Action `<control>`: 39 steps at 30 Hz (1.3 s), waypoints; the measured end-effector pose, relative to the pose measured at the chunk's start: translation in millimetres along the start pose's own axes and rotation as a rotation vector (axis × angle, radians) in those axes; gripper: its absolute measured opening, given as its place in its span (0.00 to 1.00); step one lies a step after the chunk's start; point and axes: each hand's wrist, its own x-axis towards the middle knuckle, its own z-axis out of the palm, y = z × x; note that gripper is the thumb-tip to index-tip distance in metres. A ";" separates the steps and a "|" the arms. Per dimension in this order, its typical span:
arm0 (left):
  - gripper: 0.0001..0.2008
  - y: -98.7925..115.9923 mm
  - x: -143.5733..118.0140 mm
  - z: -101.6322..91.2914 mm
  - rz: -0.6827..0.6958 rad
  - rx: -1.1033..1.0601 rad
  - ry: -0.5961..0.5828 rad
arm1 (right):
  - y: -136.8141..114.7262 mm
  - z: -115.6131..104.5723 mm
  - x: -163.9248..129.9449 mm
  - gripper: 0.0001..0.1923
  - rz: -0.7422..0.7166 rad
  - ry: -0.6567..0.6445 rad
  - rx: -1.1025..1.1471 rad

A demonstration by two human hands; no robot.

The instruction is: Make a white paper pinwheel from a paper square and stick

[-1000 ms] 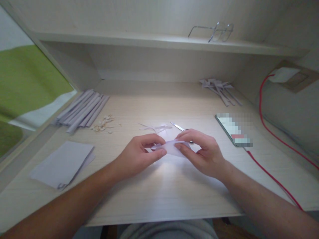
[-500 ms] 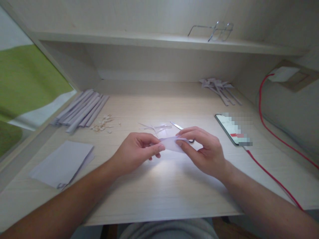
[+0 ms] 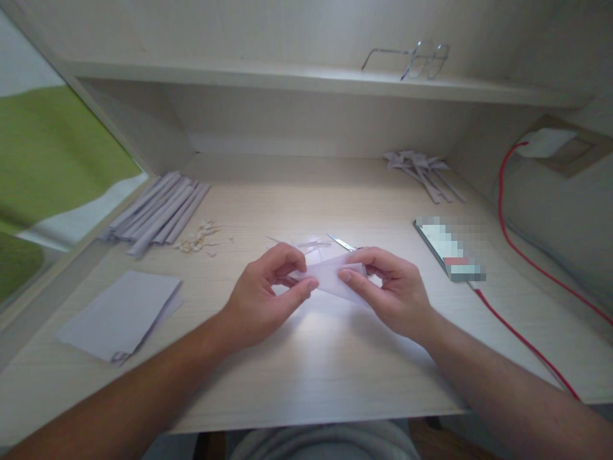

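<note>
Left hand (image 3: 262,295) has opened slightly, paper (image 3: 330,276) dipped towards four o'clock. Left grip pinching nine-o'clock end, right hand (image 3: 398,295) three-o'clock end, above worktop (image 3: 306,377). Likely light, easily creased; best held by edges.

We see thin, smooth paper in the small white folded sheet (image 3: 329,277), and matt paper in the pale grey-white rolled tubes (image 3: 158,214) and the flat white folded stack (image 3: 119,313). We find a pale wood-grained counter (image 3: 297,390) with a soft sheen, shiny metal on the pointed silver scissors (image 3: 341,243) and thin silver-framed glasses (image 3: 408,66), matt green-and-white cloth (image 3: 57,147) and a smooth, plastic-looking red cable (image 3: 500,191).
</note>
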 end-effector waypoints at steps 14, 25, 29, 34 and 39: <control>0.10 2.5 2.0 0.6 -0.203 -0.150 -0.005 | 1.2 1.1 -2.8 0.04 -0.121 0.100 -0.033; 0.05 10.2 6.0 -3.4 -0.253 -0.143 0.006 | -0.6 0.2 -4.7 0.05 -0.128 0.133 -0.031; 0.05 10.5 5.2 -3.8 -0.249 -0.111 -0.011 | -1.7 0.0 -2.0 0.04 -0.108 0.081 0.057; 0.05 9.7 4.7 -5.1 -0.259 -0.079 -0.044 | 0.1 -0.6 -2.9 0.05 -0.087 0.094 0.067; 0.04 9.9 5.1 -4.4 -0.260 -0.086 -0.077 | 1.7 0.1 -4.2 0.05 -0.074 0.118 0.021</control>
